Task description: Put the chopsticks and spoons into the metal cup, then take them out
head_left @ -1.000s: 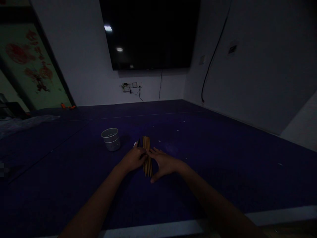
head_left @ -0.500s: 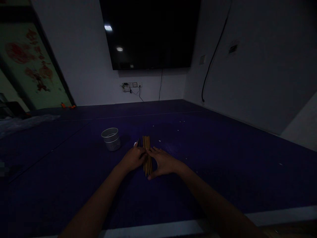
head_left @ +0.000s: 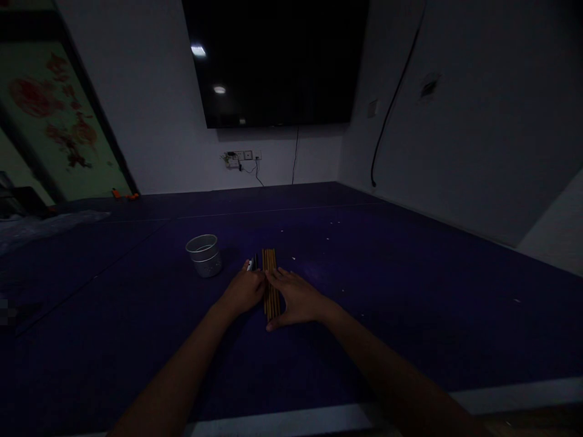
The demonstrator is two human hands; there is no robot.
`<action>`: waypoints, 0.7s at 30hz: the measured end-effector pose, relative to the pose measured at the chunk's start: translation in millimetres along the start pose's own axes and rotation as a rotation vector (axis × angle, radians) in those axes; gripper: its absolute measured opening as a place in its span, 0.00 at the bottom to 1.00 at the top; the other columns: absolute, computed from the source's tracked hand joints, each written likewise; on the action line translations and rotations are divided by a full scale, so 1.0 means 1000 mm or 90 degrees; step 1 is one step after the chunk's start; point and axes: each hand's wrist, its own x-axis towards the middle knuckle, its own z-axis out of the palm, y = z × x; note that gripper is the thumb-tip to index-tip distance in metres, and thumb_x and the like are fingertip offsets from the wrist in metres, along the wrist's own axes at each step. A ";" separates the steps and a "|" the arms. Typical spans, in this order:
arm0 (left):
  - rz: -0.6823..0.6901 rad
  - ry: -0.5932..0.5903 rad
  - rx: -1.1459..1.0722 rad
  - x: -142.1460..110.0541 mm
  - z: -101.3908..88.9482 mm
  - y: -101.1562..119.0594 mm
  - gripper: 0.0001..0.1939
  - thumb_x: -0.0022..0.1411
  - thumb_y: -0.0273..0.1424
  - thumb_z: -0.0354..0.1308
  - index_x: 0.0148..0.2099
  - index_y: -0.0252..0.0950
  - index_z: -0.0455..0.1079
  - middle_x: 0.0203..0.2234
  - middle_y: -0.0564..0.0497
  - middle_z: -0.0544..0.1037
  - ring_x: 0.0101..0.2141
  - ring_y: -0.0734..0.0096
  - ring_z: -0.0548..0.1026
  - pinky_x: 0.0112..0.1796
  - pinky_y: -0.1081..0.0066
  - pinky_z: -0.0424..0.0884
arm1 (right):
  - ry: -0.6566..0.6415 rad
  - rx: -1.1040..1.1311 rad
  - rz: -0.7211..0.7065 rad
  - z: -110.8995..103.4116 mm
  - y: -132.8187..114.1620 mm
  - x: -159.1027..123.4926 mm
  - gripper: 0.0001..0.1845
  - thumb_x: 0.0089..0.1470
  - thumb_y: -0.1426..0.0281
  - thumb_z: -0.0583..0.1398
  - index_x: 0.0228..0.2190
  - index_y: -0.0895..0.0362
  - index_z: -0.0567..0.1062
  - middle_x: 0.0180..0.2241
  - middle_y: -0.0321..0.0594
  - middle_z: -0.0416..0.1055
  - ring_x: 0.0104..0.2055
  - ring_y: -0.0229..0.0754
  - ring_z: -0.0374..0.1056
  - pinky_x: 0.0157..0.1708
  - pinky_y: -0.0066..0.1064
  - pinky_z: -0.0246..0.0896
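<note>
Several thin yellow-brown sticks, which look like pencils (head_left: 269,258), lie side by side in a narrow row on the purple surface (head_left: 291,364). My right hand (head_left: 296,297) rests over their right side, thumb and fingers spread apart, with fingertips across the middle and the thumb by the near ends. On their left, my left hand (head_left: 243,290) is closed, its knuckles close beside the row. Dark and white pen-like sticks (head_left: 252,262) poke out beyond its fingers; their lower parts are hidden. A grey metal cup (head_left: 207,264) stands upright left of my hands.
Small white scraps (head_left: 294,258) are scattered on the purple surface, mostly to the right. Clear plastic sheeting (head_left: 50,227) and an orange object (head_left: 125,195) lie at the far left. A large television (head_left: 277,67) hangs on the wall above sockets (head_left: 241,156) and cables.
My left hand has shifted slightly left, and more of the dark and white sticks shows. My right thumb has moved a little left, toward the near ends of the row. The cup stays put.
</note>
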 end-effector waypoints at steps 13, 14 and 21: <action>0.007 0.005 0.005 -0.001 -0.003 0.003 0.12 0.60 0.26 0.46 0.34 0.37 0.72 0.29 0.49 0.79 0.33 0.66 0.75 0.60 0.55 0.47 | 0.031 0.004 -0.007 0.003 0.002 0.000 0.61 0.37 0.42 0.61 0.63 0.63 0.48 0.64 0.58 0.44 0.66 0.59 0.39 0.61 0.52 0.37; 0.008 0.004 0.006 -0.001 -0.003 0.003 0.12 0.60 0.26 0.47 0.33 0.37 0.72 0.29 0.49 0.79 0.33 0.66 0.75 0.60 0.55 0.46 | 0.033 0.005 -0.009 0.003 0.002 0.000 0.61 0.37 0.42 0.61 0.63 0.62 0.48 0.64 0.57 0.45 0.66 0.60 0.39 0.61 0.52 0.37; 0.017 -0.009 0.048 0.000 -0.004 0.006 0.12 0.60 0.26 0.47 0.35 0.36 0.73 0.31 0.47 0.79 0.35 0.65 0.74 0.58 0.57 0.52 | 0.043 -0.011 -0.023 0.002 0.003 0.001 0.61 0.36 0.43 0.63 0.62 0.63 0.50 0.63 0.58 0.47 0.65 0.60 0.42 0.60 0.52 0.40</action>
